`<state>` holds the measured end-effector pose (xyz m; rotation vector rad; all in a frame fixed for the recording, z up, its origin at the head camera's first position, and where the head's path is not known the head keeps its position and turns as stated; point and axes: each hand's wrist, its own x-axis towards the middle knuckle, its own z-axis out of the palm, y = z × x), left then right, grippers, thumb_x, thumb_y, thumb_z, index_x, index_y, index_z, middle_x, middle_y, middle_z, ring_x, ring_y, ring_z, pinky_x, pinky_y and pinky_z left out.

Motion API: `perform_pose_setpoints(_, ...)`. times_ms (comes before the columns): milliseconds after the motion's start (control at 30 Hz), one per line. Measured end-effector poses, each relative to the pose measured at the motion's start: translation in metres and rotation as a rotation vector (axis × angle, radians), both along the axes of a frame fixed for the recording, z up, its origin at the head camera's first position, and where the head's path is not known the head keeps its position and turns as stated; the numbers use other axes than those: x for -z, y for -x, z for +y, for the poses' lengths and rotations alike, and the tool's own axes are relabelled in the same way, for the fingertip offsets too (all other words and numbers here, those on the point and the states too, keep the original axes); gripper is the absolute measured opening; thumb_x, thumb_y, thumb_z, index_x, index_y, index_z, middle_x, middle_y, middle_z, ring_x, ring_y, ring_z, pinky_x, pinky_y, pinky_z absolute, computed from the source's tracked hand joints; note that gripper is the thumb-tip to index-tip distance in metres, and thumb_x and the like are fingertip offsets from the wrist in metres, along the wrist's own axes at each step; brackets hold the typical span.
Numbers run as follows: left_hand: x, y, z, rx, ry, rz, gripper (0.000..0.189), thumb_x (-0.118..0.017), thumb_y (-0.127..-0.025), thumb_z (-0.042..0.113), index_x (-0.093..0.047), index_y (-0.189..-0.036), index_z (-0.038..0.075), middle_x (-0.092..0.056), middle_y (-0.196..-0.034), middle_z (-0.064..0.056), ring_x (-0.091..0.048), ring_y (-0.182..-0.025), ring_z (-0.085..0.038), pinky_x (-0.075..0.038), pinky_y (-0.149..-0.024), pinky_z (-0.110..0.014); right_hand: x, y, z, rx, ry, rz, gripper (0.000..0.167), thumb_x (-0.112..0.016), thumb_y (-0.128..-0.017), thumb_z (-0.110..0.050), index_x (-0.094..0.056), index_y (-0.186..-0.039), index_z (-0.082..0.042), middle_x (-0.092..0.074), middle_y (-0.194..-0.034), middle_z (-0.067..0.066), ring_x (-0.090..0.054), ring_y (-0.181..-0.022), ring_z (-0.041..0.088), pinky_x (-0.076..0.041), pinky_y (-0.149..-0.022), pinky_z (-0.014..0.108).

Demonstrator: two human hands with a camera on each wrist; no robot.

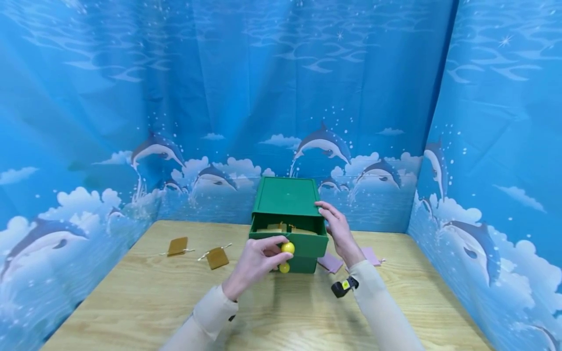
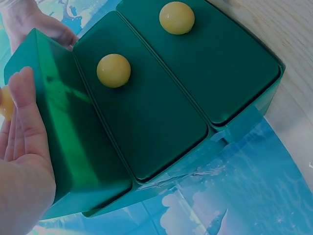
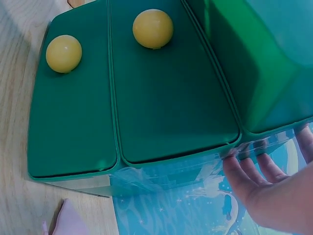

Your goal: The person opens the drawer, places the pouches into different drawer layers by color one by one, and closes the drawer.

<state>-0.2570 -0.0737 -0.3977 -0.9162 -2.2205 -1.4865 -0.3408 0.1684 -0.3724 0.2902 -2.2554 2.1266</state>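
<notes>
On the table stands a green drawer cabinet [image 1: 287, 195] with its top drawer [image 1: 311, 243] pulled out. Thumb and fingers of my left hand [image 1: 258, 257] pinch the yellow round knob [image 1: 288, 248] of that drawer. Inside lie tan drawstring pouches [image 1: 304, 231], partly hidden by the drawer front. My right hand [image 1: 337, 230] rests against the cabinet's right side near its top edge, fingers fairly straight in the right wrist view. Two lower drawers, the middle one [image 3: 171, 103] and the bottom one [image 3: 73, 122], are closed, each with a yellow knob.
Two brown drawstring pouches [image 1: 217, 258] lie on the wooden table [image 1: 131, 302] left of the cabinet. Lilac pouches [image 1: 330, 263] lie to its right, partly behind my right forearm. A blue dolphin-print curtain [image 1: 281, 97] surrounds the table at the back and sides.
</notes>
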Motion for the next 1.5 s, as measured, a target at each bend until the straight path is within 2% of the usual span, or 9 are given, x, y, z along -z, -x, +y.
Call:
perform_pose_setpoints(267,0.000,0.008,0.001,-0.022,-0.003,-0.052,0.025,-0.074,-0.088,0.028,-0.071,-0.112,0.021,-0.074,-0.083,-0.001,-0.070,-0.067,-0.009,-0.058,-0.055,-0.028,0.000,0.001,0.000,0.000,-0.002,0.008,0.039,-0.046,-0.104,-0.037,-0.054,-0.138,-0.019,-0.032,-0.158,-0.002,-0.022,-0.149,0.026,-0.017,-0.116,0.065)
perform_pose_setpoints(333,0.000,0.009,0.001,-0.027,-0.006,-0.058,0.026,-0.074,-0.088,0.028,-0.071,-0.112,0.020,-0.074,-0.083,0.001,-0.071,-0.068,-0.010,-0.058,-0.055,-0.027,0.000,0.001,-0.001,-0.001,-0.002,0.011,0.040,-0.046,-0.104,-0.036,-0.054,-0.138,-0.018,-0.032,-0.159,-0.001,-0.022,-0.149,0.026,-0.017,-0.116,0.066)
perform_pose_setpoints(633,0.004,0.017,0.003,-0.073,-0.012,-0.004,0.029,-0.074,-0.088,0.026,-0.071,-0.116,0.017,-0.074,-0.084,-0.001,-0.068,-0.065,-0.003,-0.058,-0.055,-0.031,-0.002,0.002,-0.001,-0.018,-0.013,-0.010,0.041,-0.046,-0.104,-0.035,-0.051,-0.141,-0.017,-0.031,-0.159,-0.001,-0.021,-0.150,0.026,-0.016,-0.117,0.065)
perform_pose_setpoints(933,0.009,0.023,0.010,-0.151,-0.046,0.063,0.031,-0.073,-0.089,0.021,-0.071,-0.119,0.013,-0.075,-0.084,-0.003,-0.072,-0.066,-0.025,-0.055,-0.055,-0.020,-0.014,-0.008,-0.002,-0.042,-0.007,-0.023,0.042,-0.043,-0.106,-0.027,-0.047,-0.144,-0.010,-0.027,-0.161,0.005,-0.024,-0.148,0.030,-0.027,-0.115,0.060)
perform_pose_setpoints(1200,0.011,0.034,0.014,-0.184,-0.037,0.067,0.031,-0.067,-0.094,0.015,-0.068,-0.125,0.013,-0.075,-0.091,-0.005,-0.073,-0.075,-0.019,-0.057,-0.067,-0.018,-0.001,0.002,0.000,-0.029,0.033,0.006,0.041,-0.046,-0.105,-0.031,-0.051,-0.141,-0.013,-0.032,-0.158,0.002,-0.032,-0.145,0.025,-0.032,-0.114,0.056)
perform_pose_setpoints(1500,0.013,0.040,0.016,-0.206,-0.054,0.052,0.033,-0.068,-0.093,0.017,-0.067,-0.127,0.014,-0.075,-0.092,-0.003,-0.073,-0.077,-0.018,-0.057,-0.064,-0.019,0.001,0.001,0.000,-0.013,0.033,0.024,0.041,-0.049,-0.103,-0.035,-0.053,-0.139,-0.016,-0.036,-0.156,0.000,-0.037,-0.141,0.025,-0.035,-0.113,0.055)
